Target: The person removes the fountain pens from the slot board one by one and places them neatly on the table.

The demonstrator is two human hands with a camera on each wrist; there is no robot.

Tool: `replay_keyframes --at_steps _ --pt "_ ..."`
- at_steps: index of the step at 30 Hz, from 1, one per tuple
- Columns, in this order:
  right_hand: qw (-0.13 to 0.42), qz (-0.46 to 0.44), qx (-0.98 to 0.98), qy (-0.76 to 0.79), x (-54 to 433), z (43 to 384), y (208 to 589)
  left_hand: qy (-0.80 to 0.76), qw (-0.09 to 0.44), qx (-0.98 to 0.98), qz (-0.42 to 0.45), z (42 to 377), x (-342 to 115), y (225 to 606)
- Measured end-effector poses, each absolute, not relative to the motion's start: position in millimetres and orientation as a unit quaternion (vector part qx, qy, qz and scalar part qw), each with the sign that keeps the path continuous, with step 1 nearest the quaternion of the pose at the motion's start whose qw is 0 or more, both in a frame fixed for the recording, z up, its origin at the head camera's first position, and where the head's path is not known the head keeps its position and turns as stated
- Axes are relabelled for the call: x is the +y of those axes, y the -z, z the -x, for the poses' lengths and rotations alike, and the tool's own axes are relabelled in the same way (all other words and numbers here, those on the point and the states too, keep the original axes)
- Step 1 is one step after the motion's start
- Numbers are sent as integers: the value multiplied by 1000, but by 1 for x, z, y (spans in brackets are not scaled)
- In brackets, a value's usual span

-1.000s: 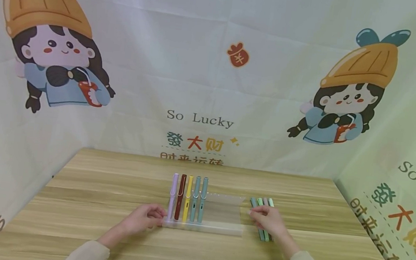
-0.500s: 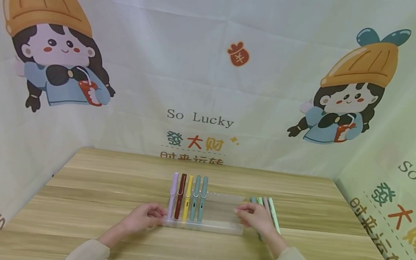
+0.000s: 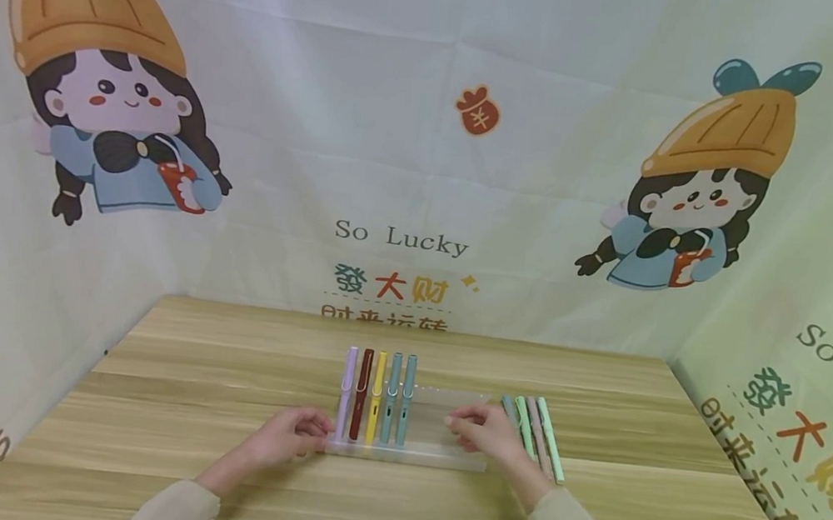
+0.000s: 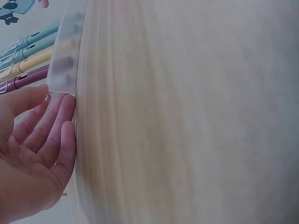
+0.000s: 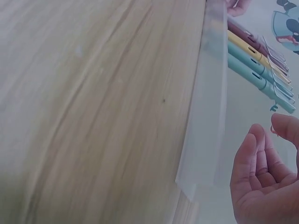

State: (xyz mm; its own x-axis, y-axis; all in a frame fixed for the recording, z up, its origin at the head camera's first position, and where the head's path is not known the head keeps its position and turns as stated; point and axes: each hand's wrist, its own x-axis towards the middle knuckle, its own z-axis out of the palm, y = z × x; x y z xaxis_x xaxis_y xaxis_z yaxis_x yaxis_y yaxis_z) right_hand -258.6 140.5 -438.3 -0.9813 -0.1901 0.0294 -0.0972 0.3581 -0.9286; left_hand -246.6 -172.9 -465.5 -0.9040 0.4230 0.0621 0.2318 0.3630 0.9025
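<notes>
A clear plastic pen rack (image 3: 435, 459) lies mid-table. In its left part stand a lilac pen (image 3: 345, 400), a dark red pen (image 3: 360, 405), a yellow pen (image 3: 375, 411) and two teal pens (image 3: 390, 408). At the rack's left end my left hand (image 3: 286, 438) touches the corner with thumb and fingertips, its fingers loosely bent in the left wrist view. My right hand (image 3: 490, 433) hovers over the rack's right part. In the right wrist view, thumb and fingers of the right hand (image 5: 261, 177) stand apart with nothing seen between them.
Right of the rack several loose pens lie side by side: a teal one (image 3: 511, 409), a green one (image 3: 524, 425), a mauve one (image 3: 539, 435) and a mint one (image 3: 551, 440). A printed cloth (image 3: 283, 155) hangs behind the wooden table (image 3: 210, 374).
My right hand has moved left, from the loose pens to over the rack. The mint pen now lies at more of a slant, further right at its near end. My left hand stays put.
</notes>
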Motion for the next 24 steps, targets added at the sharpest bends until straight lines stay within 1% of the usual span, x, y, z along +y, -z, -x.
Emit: replay_keyframes --at_steps 2,7,9,14,24 --pt "42 88 821 563 137 258 438 -530 90 819 -202 242 -170 458" --pt "43 77 822 563 130 260 436 -529 90 820 -200 241 -170 458" --pt "48 73 824 560 127 261 437 -530 91 819 -198 246 -172 464" --pt "64 77 816 569 119 265 438 -528 91 822 -193 246 -172 465" --pt "63 92 805 583 105 268 442 -526 90 821 -201 247 -173 465"
